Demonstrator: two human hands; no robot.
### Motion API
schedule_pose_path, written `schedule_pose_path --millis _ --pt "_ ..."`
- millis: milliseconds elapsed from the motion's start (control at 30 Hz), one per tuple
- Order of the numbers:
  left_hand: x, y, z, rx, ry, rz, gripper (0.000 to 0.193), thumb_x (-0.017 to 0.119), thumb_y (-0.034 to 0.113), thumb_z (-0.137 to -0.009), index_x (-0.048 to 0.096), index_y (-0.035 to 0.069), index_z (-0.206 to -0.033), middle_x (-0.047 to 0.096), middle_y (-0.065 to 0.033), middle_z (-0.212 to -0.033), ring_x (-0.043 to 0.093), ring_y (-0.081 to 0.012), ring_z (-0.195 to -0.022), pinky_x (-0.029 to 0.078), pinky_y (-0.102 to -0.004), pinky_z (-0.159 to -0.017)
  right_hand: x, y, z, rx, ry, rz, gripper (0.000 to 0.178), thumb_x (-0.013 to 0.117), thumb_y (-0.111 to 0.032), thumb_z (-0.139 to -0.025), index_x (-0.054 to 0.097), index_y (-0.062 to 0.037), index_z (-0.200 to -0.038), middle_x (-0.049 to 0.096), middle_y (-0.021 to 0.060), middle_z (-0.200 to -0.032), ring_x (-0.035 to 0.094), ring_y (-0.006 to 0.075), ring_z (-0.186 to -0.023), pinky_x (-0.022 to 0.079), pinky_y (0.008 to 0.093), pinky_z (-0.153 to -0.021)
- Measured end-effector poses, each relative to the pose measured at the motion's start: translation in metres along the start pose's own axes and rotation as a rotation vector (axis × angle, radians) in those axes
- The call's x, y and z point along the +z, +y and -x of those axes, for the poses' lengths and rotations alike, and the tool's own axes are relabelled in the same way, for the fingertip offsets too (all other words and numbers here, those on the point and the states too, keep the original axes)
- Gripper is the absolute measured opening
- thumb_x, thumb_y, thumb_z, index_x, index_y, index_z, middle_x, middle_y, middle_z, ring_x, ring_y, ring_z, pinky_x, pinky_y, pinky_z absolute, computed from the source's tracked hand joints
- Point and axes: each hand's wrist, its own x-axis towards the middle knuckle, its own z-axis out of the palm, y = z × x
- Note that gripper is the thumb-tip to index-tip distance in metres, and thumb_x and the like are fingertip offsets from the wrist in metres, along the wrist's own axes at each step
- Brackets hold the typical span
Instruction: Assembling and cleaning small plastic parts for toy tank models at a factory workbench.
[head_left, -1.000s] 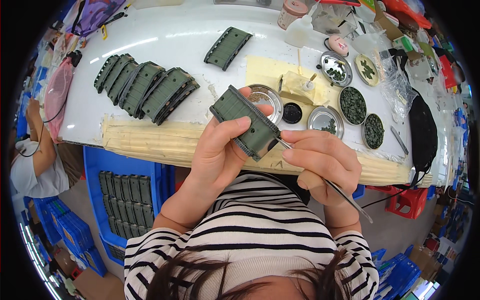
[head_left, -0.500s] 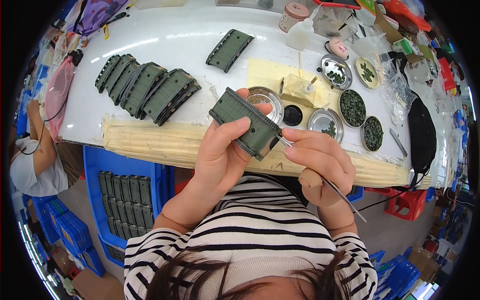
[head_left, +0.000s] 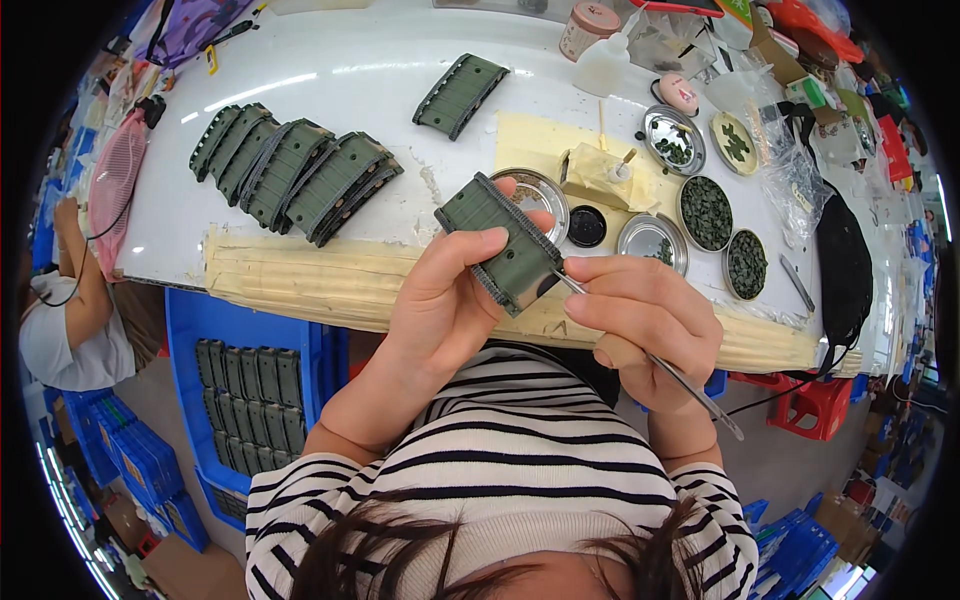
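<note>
Head view: green ribbed piece (head_left: 527, 267) is held up off the table (head_left: 380, 100), roughly in front of the person's chest and just inside the table's near edge. Long axis runs slantwise, from upper left (far end) to lower right (near end).

Left hand (head_left: 438, 295) comes from the lower left and grips the piece: thumb pressed flat across the upper face, fingers behind, two fingertips showing past the far long edge. Middle of the piece lies up and to the right of this palm.

Right hand (head_left: 655, 315) sits to the right and slightly lower, fingers pinched round a slim metal tool (head_left: 692, 388). Tool slopes from lower right up to the piece, its tip at the right-hand edge by the near end. Contact there too small to tell. Right hand is the nearer to that end; left hand holds the body of the piece.

Around the work: black round lid (head_left: 587, 227) just beyond the right fingers, shallow metal dish (head_left: 635, 240) with a few dark green bits beside it. Similar pieces overlap in a row (head_left: 305, 180) well to the left; a lone piece (head_left: 462, 95) lies farther off.
</note>
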Motion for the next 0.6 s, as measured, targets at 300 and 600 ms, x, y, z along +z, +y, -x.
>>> schedule_pose_path --millis 300,600 --pt "-0.0001 0.0002 -0.0027 0.002 -0.026 -0.004 0.042 0.052 0.008 -0.091 0.043 0.008 -0.131 0.060 -0.0156 -0.117 0.063 -0.0225 -0.101 0.054 -0.0354 -0.086 -0.0001 0.0009 0.0007 0.017 0.012 0.001 0.016 0.061 -0.009 -0.082 0.067 0.0023 -0.091 0.066 0.0153 -0.085 0.068 0.0312 -0.085 0.054 0.0350 -0.071" --pt "-0.0028 -0.0016 -0.0028 0.019 -0.049 0.006 0.044 0.052 0.008 -0.090 0.042 0.008 -0.133 0.060 -0.0156 -0.118 0.063 -0.0218 -0.102 0.054 -0.0353 -0.087 0.0009 -0.0007 0.0026 0.041 0.020 -0.013 0.015 0.060 -0.008 -0.082 0.067 0.0020 -0.091 0.066 0.0160 -0.087 0.067 0.0307 -0.085 0.054 0.0349 -0.072"
